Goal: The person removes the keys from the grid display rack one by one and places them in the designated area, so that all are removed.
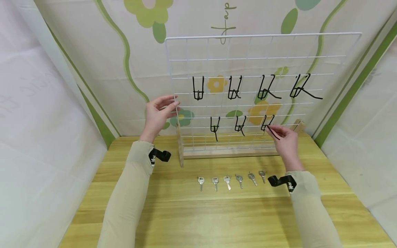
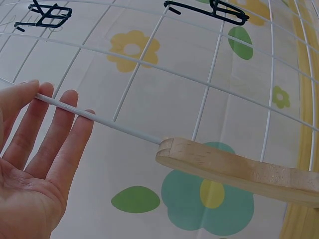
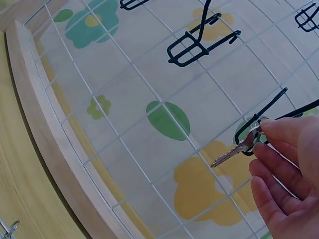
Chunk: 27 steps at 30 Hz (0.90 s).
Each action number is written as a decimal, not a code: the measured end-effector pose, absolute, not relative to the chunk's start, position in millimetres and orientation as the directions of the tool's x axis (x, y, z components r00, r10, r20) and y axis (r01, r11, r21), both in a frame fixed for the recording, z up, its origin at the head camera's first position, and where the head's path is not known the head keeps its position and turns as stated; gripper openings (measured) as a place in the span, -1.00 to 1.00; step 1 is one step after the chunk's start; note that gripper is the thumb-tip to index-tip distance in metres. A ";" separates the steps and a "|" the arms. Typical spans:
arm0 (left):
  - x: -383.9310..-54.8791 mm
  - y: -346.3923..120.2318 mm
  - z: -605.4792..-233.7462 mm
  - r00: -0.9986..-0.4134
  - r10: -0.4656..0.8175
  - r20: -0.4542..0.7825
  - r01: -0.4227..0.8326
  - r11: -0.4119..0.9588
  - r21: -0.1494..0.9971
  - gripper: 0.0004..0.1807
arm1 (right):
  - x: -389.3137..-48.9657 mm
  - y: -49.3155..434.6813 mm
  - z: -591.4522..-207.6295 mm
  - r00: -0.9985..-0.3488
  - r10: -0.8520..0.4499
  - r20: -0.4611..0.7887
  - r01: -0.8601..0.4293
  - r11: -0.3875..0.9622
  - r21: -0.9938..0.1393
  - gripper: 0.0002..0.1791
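Note:
A white wire grid panel (image 1: 263,35) stands upright in a wooden base, with black hooks on it. My left hand (image 1: 156,115) pinches the panel's left edge wire (image 2: 129,131) between thumb and fingertips. At the lower right hook (image 3: 271,103), my right hand (image 1: 286,143) pinches a silver key (image 3: 234,153) near its ring. The key's blade points away from the fingers, close in front of the grid. Fingers partly cover the ring and the hook, so I cannot tell whether the ring is on the hook.
Several silver keys (image 1: 215,184) lie in a row on the wooden table (image 1: 217,220), before the base rail (image 1: 229,152). Several black hooks (image 1: 234,90) form an upper row; another lower hook (image 1: 214,129) hangs at left. Patterned cloth (image 1: 93,69) surrounds the table's back and sides.

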State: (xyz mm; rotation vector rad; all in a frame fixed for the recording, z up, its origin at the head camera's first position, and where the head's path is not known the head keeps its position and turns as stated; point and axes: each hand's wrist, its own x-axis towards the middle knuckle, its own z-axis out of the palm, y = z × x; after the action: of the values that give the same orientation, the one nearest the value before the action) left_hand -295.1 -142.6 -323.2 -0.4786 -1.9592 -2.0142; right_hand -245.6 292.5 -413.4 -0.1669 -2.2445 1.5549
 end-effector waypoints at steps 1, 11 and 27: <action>-295.1 -142.6 -323.2 -0.903 0.023 0.429 0.428 -0.033 0.903 -0.73 | -245.8 292.3 -413.6 -0.910 0.323 0.259 -0.131 0.369 -0.920 -0.60; -295.1 -142.7 -324.3 -0.904 0.020 0.427 0.426 -0.028 0.904 -0.73 | -244.3 293.1 -414.1 -0.903 0.357 0.237 -0.124 0.312 -0.942 -0.65; -292.7 -142.1 -322.3 -0.903 0.022 0.429 0.429 -0.024 0.903 -0.73 | -222.7 298.9 -410.7 -0.896 0.386 0.220 -0.142 0.221 -0.965 -0.65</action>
State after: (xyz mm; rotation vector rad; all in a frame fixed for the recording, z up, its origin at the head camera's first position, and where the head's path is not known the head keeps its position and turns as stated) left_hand -292.7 -142.1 -322.3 -0.4749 -1.9674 -2.0045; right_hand -222.7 298.9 -410.7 -0.2260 -2.0865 1.7170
